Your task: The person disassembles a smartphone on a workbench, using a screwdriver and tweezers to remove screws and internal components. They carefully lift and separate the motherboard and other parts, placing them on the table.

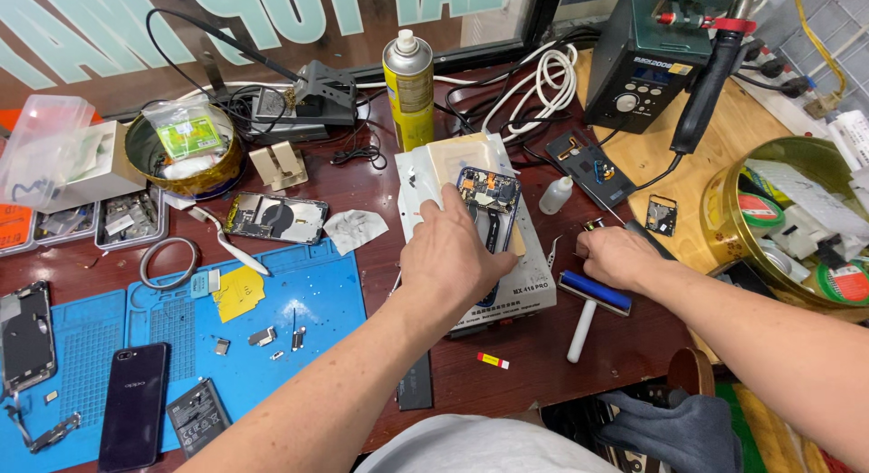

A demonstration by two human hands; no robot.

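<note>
Cluttered with cables and phone parts, the dark red tabletop (543,346) carries a blue mat (299,301) at the left and a white heating plate (534,283) in the middle. On that plate lies an opened phone (490,201), its circuit board bare at the top; the lower part is hidden under the left hand (451,256), which lies flat on it with fingers together. The right hand (617,256) is curled near the plate's right edge, just above a blue roller (593,292); whether it pinches anything cannot be told. A yellow spray can (409,88) stands behind. A gold tin (724,210) is cut off at the right edge.
</note>
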